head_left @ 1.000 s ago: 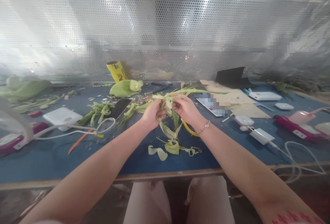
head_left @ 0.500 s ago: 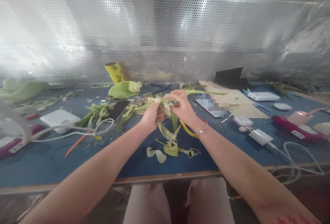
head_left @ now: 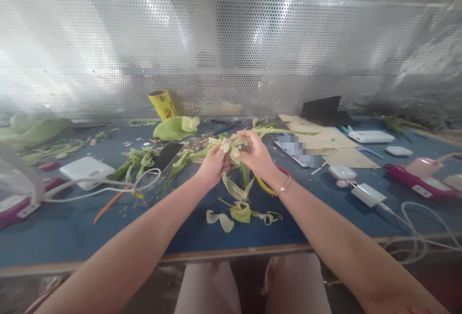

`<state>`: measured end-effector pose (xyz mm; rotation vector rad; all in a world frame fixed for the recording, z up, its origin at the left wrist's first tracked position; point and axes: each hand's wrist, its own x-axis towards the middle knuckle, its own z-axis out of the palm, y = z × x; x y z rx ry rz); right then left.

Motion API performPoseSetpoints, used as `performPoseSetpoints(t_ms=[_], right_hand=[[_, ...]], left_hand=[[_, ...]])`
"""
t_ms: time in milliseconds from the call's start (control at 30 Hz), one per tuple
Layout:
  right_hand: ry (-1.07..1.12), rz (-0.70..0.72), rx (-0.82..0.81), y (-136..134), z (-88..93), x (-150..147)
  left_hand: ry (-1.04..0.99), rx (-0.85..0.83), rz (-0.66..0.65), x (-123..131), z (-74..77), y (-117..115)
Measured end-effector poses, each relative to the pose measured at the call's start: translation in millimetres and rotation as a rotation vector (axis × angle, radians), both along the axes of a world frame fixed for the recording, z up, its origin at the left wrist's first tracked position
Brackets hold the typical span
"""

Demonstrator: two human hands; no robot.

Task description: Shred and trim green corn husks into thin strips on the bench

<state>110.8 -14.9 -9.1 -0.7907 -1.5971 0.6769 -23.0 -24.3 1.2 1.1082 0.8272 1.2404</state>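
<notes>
Near the middle of the blue table, my left hand (head_left: 212, 165) is closed around a bunch of pale green, husk-like leaves (head_left: 227, 149). From the other side my right hand (head_left: 257, 152) pinches the same bunch with bent fingers. Its lower part is partly hidden behind my hands. Just below them on the table lie a loose leaf (head_left: 237, 189), a curled yellow-green piece (head_left: 240, 212), a pale scrap (head_left: 224, 221) and a small curled strip (head_left: 267, 217). A yellow and red band (head_left: 265, 186) rests behind my right wrist.
At the back stand a yellow tube (head_left: 163, 105) and a green leafy bundle (head_left: 174, 128), before a perforated metal screen (head_left: 238, 54). Knotted leaves (head_left: 139, 162) and a white box (head_left: 86, 168) with cables lie left. A phone (head_left: 294, 149), cardboard (head_left: 335, 138) and chargers (head_left: 367, 194) lie right.
My right hand's fingers have shifted slightly over the leaf bunch and drawn closer together. My left hand keeps its hold. The whole view has moved slightly down and right.
</notes>
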Motion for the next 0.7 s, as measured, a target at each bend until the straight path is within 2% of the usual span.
performPoseSetpoints(t_ms=[100, 200, 300, 433, 567, 700], right_hand=[[-0.056, 0.0, 0.007, -1.0, -2.0, -2.0], [-0.131, -0.012, 0.072, -2.5, -2.9, -3.6], [-0.151, -0.038, 0.094, -3.4, -2.6, -4.4], [-0.154, -0.056, 0.078, -3.9, -1.0, -4.4], [-0.13, -0.012, 0.066, -2.9, -0.8, -1.5], [-0.305, -0.009, 0.222, -1.7, 0.1, 4.1]], left_hand=[[0.138, 0.133, 0.188, -3.5, -2.5, 5.2], [0.282, 0.288, 0.28, -6.7, -3.4, 9.6], [0.272, 0.294, 0.224, -7.5, -3.2, 11.3], [0.07, 0.172, 0.042, -5.2, -1.4, 10.1], [-0.094, 0.043, 0.023, -5.5, 6.0, 7.9], [-0.192, -0.077, -0.01, -11.3, 14.3, 8.1]])
